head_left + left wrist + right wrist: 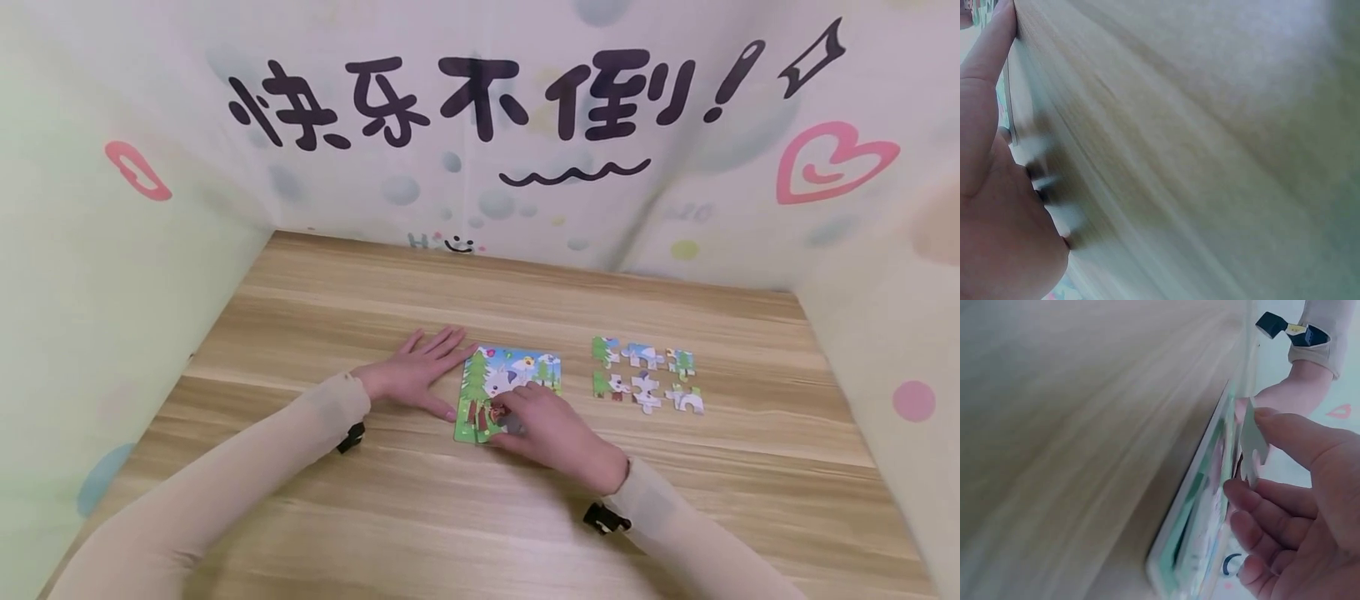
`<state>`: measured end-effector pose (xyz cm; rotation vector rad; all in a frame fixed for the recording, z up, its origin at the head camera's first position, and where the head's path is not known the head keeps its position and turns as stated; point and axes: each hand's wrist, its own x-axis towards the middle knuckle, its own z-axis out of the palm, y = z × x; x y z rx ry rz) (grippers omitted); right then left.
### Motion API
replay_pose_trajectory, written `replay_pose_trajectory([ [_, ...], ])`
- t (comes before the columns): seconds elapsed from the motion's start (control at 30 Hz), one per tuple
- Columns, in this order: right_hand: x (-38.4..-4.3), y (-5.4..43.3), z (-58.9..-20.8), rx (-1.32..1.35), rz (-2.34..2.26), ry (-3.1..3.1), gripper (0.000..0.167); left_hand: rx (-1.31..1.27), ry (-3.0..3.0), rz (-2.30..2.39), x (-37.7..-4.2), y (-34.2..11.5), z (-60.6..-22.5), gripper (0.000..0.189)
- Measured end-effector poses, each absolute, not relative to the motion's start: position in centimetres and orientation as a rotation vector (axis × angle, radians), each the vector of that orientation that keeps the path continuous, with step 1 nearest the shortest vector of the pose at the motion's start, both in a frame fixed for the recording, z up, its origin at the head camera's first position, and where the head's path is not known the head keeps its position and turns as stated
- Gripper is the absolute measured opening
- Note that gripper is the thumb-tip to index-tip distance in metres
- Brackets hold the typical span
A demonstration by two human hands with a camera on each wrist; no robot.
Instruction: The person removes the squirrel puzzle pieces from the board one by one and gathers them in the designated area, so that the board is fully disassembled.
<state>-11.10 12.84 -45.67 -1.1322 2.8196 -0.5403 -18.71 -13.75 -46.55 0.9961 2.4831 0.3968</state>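
Observation:
A jigsaw puzzle (476,377) in a flat square tray lies mid-table, its picture showing trees, sky and a white animal. Over its lower right part, my right hand (557,427) pinches a puzzle piece (1251,445) between thumb and fingers. In the right wrist view that piece is tilted up on edge above the tray (1163,565), showing its pale side. My left hand (418,373) lies palm down at the tray's left side, fingers spread and straight, index finger and thumb reaching its edge. The right hand hides part of the picture.
Several loose puzzle pieces (645,357) lie in two rows on the wooden table (360,517), right of the tray. A printed cloth (480,204) stands behind the table, with more cloth at both sides.

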Motion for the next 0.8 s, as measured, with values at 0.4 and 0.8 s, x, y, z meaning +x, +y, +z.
replay_pose_trajectory([
  [0.4, -10.6, 16.4, -46.1, -1.006, -0.718, 2.829, 0.045, 0.978, 2.474, 0.398, -18.8, -13.7, -46.3, 0.114],
  [0.8, -9.4, 21.5, -47.2, -0.933, -0.881, 2.861, 0.041, 0.974, 2.466, 0.403, -18.9, -13.5, -46.6, 0.115],
])
